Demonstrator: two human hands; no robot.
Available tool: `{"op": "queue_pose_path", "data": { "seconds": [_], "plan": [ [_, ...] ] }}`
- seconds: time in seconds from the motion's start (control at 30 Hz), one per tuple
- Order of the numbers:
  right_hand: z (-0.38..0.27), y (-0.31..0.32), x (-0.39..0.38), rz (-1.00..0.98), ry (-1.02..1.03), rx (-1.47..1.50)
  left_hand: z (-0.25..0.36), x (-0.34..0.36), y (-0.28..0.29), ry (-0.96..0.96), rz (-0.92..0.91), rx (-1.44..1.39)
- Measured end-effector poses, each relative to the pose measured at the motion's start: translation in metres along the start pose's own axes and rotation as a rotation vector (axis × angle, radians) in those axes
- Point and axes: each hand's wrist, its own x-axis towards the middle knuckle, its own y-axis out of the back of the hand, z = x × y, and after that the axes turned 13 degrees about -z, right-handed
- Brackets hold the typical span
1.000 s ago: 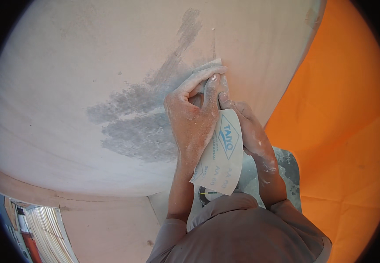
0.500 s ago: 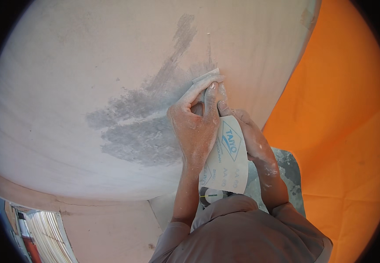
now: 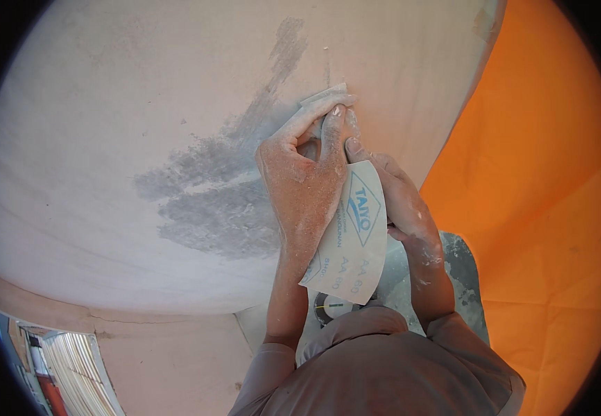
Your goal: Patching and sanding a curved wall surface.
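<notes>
While fingers (image 3: 333, 128) bunch together, the sandpaper sheet (image 3: 363, 236) hangs below — between both wrists (image 3: 422, 244).

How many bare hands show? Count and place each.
2: the dusty left hand at the pale smudged surface; the dusty right hand right of it, by the white paper sheet.

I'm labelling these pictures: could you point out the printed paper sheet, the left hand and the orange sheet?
Printed paper sheet (image 3: 352, 249): head view, on its broad lower part.
Left hand (image 3: 303, 177): head view, on the back of the hand.
Orange sheet (image 3: 533, 201): head view, on its broad face.
</notes>
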Motion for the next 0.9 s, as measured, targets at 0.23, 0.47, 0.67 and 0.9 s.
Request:
{"op": "queue_pose_path", "data": {
  "seconds": [0.23,0.47,0.67,0.9],
  "plan": [
    [0.000,0.003,0.001,0.010,-0.002,-0.015,0.001,0.002,0.001,0.024,-0.037,0.055],
    [0.014,0.000,0.004,0.070,0.028,-0.022,-0.016,-0.002,-0.006,-0.033,0.001,0.015],
    [0.007,-0.002,0.002,0.092,0.052,-0.040,-0.009,0.000,-0.007,-0.077,0.002,0.016],
    [0.000,0.006,0.006,0.006,0.064,-0.045,-0.004,0.006,-0.006,-0.045,-0.010,0.056]
  ]
}}
